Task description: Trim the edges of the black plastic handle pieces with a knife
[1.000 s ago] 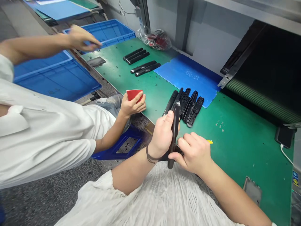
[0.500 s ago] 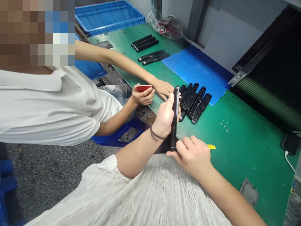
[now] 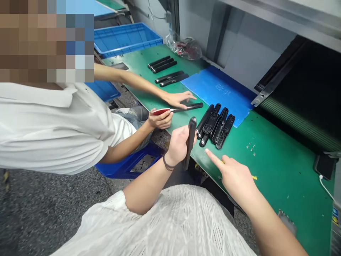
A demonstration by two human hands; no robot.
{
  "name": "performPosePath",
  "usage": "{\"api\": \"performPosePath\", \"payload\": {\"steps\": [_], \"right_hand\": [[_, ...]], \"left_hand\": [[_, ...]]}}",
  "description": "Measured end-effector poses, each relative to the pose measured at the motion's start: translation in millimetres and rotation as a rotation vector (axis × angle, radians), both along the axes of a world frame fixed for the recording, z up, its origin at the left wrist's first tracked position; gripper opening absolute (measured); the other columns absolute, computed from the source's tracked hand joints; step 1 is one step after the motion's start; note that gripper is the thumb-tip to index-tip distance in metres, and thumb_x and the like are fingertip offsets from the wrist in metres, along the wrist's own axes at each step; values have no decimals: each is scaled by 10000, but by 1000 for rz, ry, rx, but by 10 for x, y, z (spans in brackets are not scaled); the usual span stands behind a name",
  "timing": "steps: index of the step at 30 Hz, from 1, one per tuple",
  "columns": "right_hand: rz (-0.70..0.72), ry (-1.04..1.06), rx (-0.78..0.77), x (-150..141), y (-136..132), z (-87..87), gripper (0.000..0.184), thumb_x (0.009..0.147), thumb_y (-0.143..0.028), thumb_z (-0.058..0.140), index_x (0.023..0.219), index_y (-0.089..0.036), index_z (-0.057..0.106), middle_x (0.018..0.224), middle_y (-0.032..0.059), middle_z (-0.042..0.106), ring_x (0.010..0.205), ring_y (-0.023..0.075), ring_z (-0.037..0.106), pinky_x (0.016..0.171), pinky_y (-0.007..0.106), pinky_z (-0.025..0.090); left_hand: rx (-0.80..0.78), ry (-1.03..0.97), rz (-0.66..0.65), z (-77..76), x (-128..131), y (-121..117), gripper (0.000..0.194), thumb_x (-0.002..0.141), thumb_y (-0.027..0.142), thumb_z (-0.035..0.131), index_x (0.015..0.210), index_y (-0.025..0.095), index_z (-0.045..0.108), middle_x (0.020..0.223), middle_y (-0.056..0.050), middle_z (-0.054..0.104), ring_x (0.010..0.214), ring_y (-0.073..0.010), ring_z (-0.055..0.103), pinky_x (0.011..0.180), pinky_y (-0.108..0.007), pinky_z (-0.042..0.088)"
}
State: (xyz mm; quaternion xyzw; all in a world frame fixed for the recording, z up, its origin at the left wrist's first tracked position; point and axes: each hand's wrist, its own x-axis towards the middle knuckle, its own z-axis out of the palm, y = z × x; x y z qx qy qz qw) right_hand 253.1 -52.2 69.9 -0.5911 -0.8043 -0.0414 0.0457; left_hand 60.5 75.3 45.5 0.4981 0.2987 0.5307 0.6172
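My left hand (image 3: 178, 144) is closed round a long black plastic shell (image 3: 189, 141), held upright on edge just off the front edge of the green mat (image 3: 277, 160). My right hand (image 3: 234, 176) hovers over the mat a little to the right, index finger stretched toward the shell, holding nothing I can see. A small yellow strip (image 3: 254, 177) peeks out beside it. Several black shells (image 3: 217, 125) lie side by side just beyond my left hand.
A co-worker in a white shirt sits at the left, one hand (image 3: 178, 99) on a black shell (image 3: 188, 106), the other holding a red piece (image 3: 160, 111). More black shells (image 3: 166, 71), a blue sheet (image 3: 218, 89), blue crates (image 3: 125, 37) and a phone (image 3: 323, 166) are around.
My right hand has let go of the shell's lower end and moved right with its index finger out. The co-worker's hand has drawn one black shell away from the group.
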Motion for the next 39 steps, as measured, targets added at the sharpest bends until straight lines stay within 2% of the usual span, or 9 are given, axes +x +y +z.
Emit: {"api": "performPosePath", "payload": {"steps": [1, 3, 6, 9, 14, 21, 32, 36, 39], "right_hand": [[-7, 2, 4, 44, 18, 67, 699, 905, -6, 423, 1541, -296, 439, 757, -19, 573, 604, 163, 497, 509, 285, 253], [10, 124, 54, 85, 39, 241, 525, 995, -144, 474, 1517, -188, 444, 861, 24, 649, 717, 176, 579, 566, 283, 356], [126, 363, 139, 36, 60, 515, 349, 1050, -440, 519, 1204, -139, 607, 866, 43, 639, 748, 166, 569, 647, 284, 404], [214, 506, 150, -92, 113, 671, 488, 1014, -640, 505, 912, -174, 611, 697, -18, 494, 616, 128, 424, 598, 272, 329], [265, 613, 118, -250, 213, 713, 623, 980, -770, 421, 796, -187, 543, 677, -31, 469, 603, 108, 363, 582, 264, 269], [289, 531, 181, -285, 224, 778, 614, 1038, -695, 369, 702, -193, 478, 638, -42, 425, 571, 99, 290, 555, 273, 200], [214, 175, 626, -199, 157, 628, 532, 1022, -571, 537, 639, -210, 460, 582, -18, 359, 609, 149, 234, 570, 340, 135], [255, 229, 670, -175, 112, 418, 417, 977, -424, 674, 671, -215, 485, 567, -33, 360, 595, 139, 257, 564, 344, 154], [223, 439, 521, -201, 57, 200, 83, 965, -210, 667, 902, -199, 613, 639, -36, 474, 602, 127, 374, 560, 304, 278]], "left_hand": [[93, 34, -41, -22, -44, -45, 606, 954, 724, 489, 648, 204, 532, 518, 6, 438, 438, -113, 352, 455, -286, 245], [248, 89, -139, -55, -125, -117, 634, 963, 734, 452, 627, 202, 532, 516, -10, 443, 446, -124, 357, 478, -302, 245], [403, 133, -279, -63, -192, -164, 655, 955, 754, 438, 599, 207, 484, 507, -10, 418, 445, -127, 353, 491, -307, 256], [524, 83, -396, -30, -180, -153, 627, 951, 740, 479, 634, 200, 508, 510, 0, 420, 443, -116, 336, 482, -294, 255], [652, 4, -478, 47, -120, -117, 536, 995, 637, 510, 696, 193, 520, 540, 19, 416, 445, -101, 348, 470, -279, 261], [755, 114, -488, 49, -153, -96, 524, 1007, 640, 461, 706, 214, 500, 542, 20, 414, 436, -116, 369, 465, -289, 294], [734, 226, -362, 154, -144, -195, 530, 1032, 623, 423, 725, 201, 518, 573, 17, 445, 471, -110, 368, 492, -278, 285], [579, 260, -277, 164, -110, -287, 601, 1024, 670, 385, 671, 192, 473, 553, 21, 398, 483, -104, 333, 493, -275, 262], [249, 107, -175, 168, -14, -323, 610, 1009, 688, 405, 662, 191, 473, 553, 16, 402, 482, -105, 339, 473, -263, 265]]}}
